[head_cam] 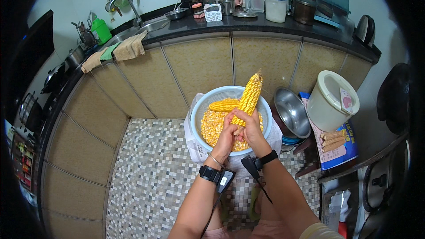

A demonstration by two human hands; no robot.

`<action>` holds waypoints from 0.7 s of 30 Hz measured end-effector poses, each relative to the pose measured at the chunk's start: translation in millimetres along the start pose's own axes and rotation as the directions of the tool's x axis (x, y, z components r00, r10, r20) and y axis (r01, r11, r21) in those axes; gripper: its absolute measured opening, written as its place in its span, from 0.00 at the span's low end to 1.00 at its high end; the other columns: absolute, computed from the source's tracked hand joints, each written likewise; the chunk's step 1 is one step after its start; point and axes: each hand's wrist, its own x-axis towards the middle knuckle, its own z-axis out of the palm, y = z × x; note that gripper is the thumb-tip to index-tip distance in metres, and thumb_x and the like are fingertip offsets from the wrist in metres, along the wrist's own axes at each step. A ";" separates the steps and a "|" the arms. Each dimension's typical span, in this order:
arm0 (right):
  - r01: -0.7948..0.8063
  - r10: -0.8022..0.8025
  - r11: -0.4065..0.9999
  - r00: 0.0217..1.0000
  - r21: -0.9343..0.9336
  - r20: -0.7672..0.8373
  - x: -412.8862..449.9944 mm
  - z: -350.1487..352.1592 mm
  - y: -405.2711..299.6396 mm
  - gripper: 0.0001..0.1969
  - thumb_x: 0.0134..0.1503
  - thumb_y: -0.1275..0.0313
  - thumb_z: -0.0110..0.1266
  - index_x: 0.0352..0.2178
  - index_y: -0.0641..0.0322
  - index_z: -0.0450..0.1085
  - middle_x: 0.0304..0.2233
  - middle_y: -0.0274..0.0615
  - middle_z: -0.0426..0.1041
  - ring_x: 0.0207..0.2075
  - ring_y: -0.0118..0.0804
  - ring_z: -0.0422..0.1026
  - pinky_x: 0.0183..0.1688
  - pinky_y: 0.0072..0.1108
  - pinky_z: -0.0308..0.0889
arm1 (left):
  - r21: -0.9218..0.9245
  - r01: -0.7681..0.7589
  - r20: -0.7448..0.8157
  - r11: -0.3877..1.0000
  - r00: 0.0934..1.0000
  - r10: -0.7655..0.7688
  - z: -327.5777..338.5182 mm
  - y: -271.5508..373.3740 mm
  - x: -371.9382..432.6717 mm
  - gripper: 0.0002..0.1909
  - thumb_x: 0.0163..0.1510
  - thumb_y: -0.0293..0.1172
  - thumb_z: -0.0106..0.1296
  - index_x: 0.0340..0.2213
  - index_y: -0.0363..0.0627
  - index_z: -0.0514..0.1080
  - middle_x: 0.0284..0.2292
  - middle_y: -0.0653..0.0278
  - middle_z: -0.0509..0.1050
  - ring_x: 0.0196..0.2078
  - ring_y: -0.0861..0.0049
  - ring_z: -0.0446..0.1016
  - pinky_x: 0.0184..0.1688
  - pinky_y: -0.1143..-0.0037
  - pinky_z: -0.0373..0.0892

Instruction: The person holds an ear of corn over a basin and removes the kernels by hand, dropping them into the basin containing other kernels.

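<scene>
A dried yellow ear of corn [249, 94] points up and away, with its lower end between both my hands. My left hand [228, 133] is closed around the bottom of the ear, and my right hand [251, 126] grips it from the right side. Some bare cob shows at the base between my fingers. Beneath my hands is a light blue plastic colander basket [196, 126] with many loose corn kernels [211, 128] in it. A second ear of corn [224, 105] lies on the kernels at the back of the basket.
Right of the basket stand a steel bowl [292, 111] and a lidded cream bucket [327, 106]. Several bare corn cobs [333, 141] lie on printed sheets [348, 152]. Under the basket is a white sack [193, 149] on the mosaic-tiled floor [149, 172]. A dark counter [199, 28] curves behind.
</scene>
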 end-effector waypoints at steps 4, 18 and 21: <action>-0.006 0.007 0.999 1.000 -0.042 0.026 -0.7 0.7 1.1 0.15 0.49 0.74 0.54 0.38 0.64 0.60 0.27 0.40 0.69 0.17 0.26 0.68 0.08 0.14 0.59 | -0.049 -0.001 0.000 0.999 1.000 0.001 -3.4 -2.6 1.5 0.28 0.52 0.26 0.33 0.56 0.56 0.49 0.36 0.65 0.64 0.27 0.78 0.63 0.29 0.78 0.63; 0.006 -0.007 0.999 1.000 -0.052 -0.012 -3.2 6.2 -3.0 0.15 0.49 0.76 0.53 0.39 0.62 0.60 0.28 0.38 0.68 0.22 0.25 0.68 0.14 0.12 0.60 | -0.191 0.108 -0.040 0.976 0.992 -0.118 -8.7 -9.6 5.5 0.33 0.46 0.22 0.35 0.56 0.54 0.48 0.28 0.62 0.64 0.24 0.75 0.64 0.24 0.76 0.63; 0.041 -0.040 0.999 0.998 0.018 -0.043 0.3 4.7 2.5 0.15 0.49 0.77 0.54 0.39 0.62 0.60 0.28 0.37 0.67 0.23 0.25 0.67 0.13 0.12 0.60 | -0.008 0.082 -0.037 0.997 0.996 -0.082 -6.5 -8.1 5.6 0.33 0.48 0.23 0.37 0.56 0.54 0.47 0.27 0.64 0.64 0.23 0.77 0.64 0.24 0.77 0.63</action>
